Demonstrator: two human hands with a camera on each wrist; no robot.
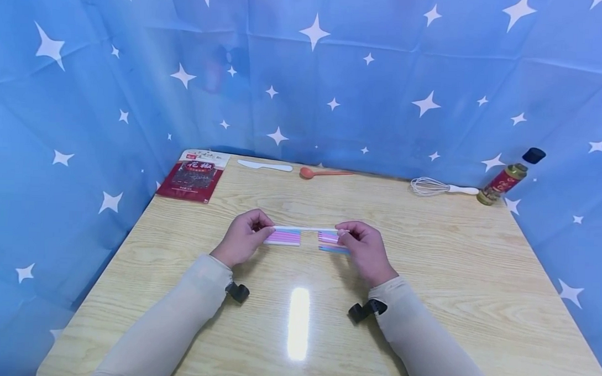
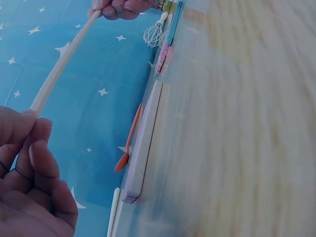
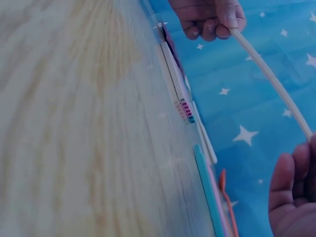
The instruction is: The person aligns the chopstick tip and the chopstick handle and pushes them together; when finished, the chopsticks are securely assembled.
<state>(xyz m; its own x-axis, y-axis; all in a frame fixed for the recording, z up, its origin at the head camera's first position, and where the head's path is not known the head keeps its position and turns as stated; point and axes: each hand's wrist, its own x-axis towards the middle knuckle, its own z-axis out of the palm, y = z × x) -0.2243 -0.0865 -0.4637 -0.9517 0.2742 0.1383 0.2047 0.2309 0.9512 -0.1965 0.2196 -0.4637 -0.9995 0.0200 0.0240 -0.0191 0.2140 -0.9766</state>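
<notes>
A thin white stick [image 1: 304, 228] is held level above the table, with a faint seam near its middle in the right wrist view. The left hand [image 1: 244, 237] pinches its left end between thumb and forefinger. At the other end, the thumb and fingers of the right hand [image 1: 365, 251] pinch it. Under the left hand lies a row of slim sticks [image 1: 282, 237], mostly pink-purple with a white one nearest the body. A second row of slim sticks [image 1: 332, 249], purple, pink and blue, lies below the right hand, which partly covers it. A gap separates the rows.
Along the table's [image 1: 452, 287] back edge lie a red packet [image 1: 194, 176], a white knife [image 1: 264, 165], an orange spoon [image 1: 308, 173] and a whisk [image 1: 442, 187]. A dark-capped bottle [image 1: 505, 181] stands at the back right corner. A blue star-patterned curtain [image 1: 304, 88] surrounds the table.
</notes>
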